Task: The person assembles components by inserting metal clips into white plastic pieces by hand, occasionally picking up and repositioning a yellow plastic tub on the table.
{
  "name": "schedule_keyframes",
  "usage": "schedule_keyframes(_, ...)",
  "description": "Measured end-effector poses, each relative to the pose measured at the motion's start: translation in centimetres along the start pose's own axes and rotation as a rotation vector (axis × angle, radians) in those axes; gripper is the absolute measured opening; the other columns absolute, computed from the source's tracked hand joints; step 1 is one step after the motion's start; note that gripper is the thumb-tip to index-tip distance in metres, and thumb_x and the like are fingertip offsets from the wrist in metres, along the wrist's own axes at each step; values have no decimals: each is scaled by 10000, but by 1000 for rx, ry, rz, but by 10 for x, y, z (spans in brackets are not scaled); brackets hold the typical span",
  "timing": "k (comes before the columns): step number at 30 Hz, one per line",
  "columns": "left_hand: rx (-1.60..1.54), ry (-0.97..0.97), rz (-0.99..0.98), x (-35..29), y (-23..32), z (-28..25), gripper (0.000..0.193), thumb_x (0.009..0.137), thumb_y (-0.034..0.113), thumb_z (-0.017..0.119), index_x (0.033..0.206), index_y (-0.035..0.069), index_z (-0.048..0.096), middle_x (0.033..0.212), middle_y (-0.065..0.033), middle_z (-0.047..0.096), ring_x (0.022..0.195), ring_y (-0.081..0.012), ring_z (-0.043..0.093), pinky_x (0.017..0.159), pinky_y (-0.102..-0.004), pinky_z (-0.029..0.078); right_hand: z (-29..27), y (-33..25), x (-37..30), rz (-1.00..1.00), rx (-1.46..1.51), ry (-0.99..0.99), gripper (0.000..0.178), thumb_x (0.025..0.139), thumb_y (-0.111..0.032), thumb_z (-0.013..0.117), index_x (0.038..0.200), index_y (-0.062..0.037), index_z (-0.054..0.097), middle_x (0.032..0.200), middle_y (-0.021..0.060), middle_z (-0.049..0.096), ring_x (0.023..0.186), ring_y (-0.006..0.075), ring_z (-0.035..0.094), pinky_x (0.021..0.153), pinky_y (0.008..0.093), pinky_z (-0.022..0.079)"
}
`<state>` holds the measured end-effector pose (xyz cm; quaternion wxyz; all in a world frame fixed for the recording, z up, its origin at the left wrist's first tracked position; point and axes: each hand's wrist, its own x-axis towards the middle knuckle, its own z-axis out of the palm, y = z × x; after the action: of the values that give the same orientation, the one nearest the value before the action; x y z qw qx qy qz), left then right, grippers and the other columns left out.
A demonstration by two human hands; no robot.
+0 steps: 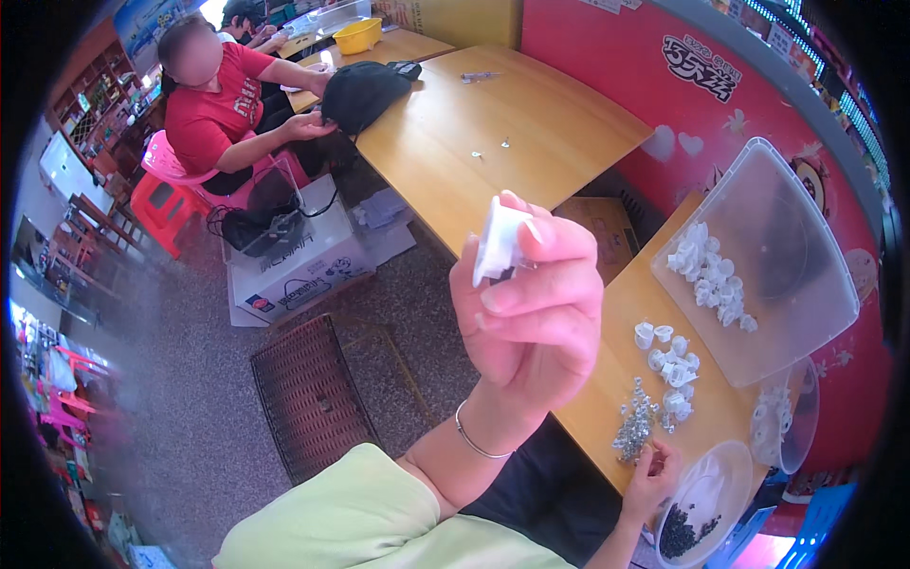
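Observation:
My left hand (536, 313), raised in the middle of the view, pinches a small white plastic part (502, 237) between thumb and fingers. A dark bit shows at the lower side of that part. At the lower right, my right hand (654, 471) rests low over the table with thumb and fingertips drawn together; whatever they hold is too small to tell. Just beyond those fingertips lies a heap of small silvery metal pieces (635, 427). Several loose white plastic parts (674, 365) are spread past the heap. Beside the right hand stands a round clear tub (735, 465) with small black pieces inside.
A large clear bin (806, 313) with white parts leans at the right, near another clear tub (801, 417). Across from me stands a wooden table (445, 142). A seated person in red (213, 109) holds a black cloth item (365, 95). A woven chair (313, 398) and a white box (303, 280) are at left.

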<state>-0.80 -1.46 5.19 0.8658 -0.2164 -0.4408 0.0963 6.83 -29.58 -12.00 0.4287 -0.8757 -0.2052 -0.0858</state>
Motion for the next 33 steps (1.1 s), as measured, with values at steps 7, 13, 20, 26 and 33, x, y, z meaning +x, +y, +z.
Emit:
schedule_keyframes(7,-20,1,14,0,4,2,233,885,97,531,1055,-58,570,992,-187,576,741,-211,604,629,-250,574,3,2,-2,6,13,17,119,771,-6,624,883,-19,585,841,41,503,589,102,435,493,218,344)
schedule_keyframes(13,-52,-22,-33,-4,7,0,247,856,62,562,1092,-7,577,1022,-155,567,736,-177,591,621,-226,548,0,-16,-4,16,-4,-40,199,733,12,650,922,-29,605,870,44,508,599,105,449,502,215,353)
schedule_keyframes(20,32,-20,-3,0,-8,3,175,818,88,600,937,-38,575,880,-173,586,655,-225,580,578,-297,532,-5,2,-1,3,-32,-75,244,695,-14,680,929,-21,609,886,75,534,688,167,539,598,257,435)
schedule_keyframes(26,28,-301,-391,1,-46,6,177,878,87,457,778,-24,552,782,-240,589,589,-297,562,520,-349,466,3,-13,13,1,0,-24,190,722,3,658,906,-20,614,861,73,547,668,156,544,597,256,450)
schedule_keyframes(33,-42,-198,-503,-17,-76,5,199,887,95,404,841,-17,562,828,-120,545,622,-162,508,526,-266,382,-4,-7,3,59,111,146,124,759,16,638,873,-27,614,856,54,559,654,115,540,579,218,443)
